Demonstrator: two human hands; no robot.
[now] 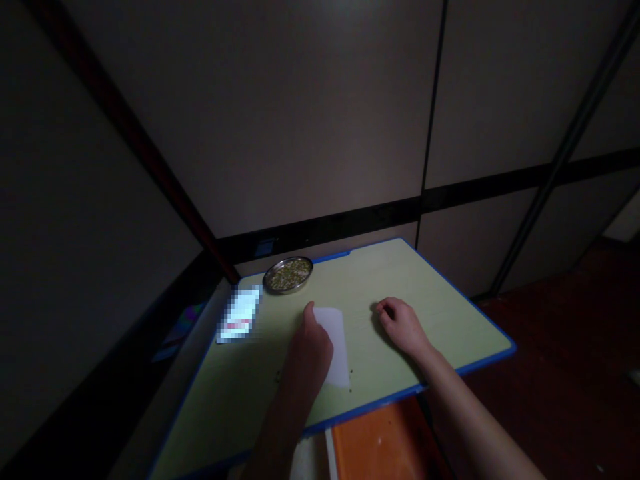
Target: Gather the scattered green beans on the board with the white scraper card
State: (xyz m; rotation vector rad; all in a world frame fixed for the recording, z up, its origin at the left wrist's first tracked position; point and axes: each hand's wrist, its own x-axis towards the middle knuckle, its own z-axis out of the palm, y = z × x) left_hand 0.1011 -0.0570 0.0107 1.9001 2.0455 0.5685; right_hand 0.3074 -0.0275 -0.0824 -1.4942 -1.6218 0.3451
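Note:
My left hand (311, 347) rests on the left edge of a white sheet of paper (337, 347) lying on the pale green table (425, 313); its fingers are curled together over that edge. To the right of the sheet my right hand (401, 325) lies on the tabletop, fingers curled in, with nothing visible in it. A round metal dish of small green and yellow grains (289, 273) sits near the table's far edge, beyond my left hand.
A blurred-out white card or phone (240, 313) lies at the table's left side. The table has a blue rim (493, 327). Wall panels stand behind it. Dark red floor shows on the right, something orange (380, 443) below the near edge.

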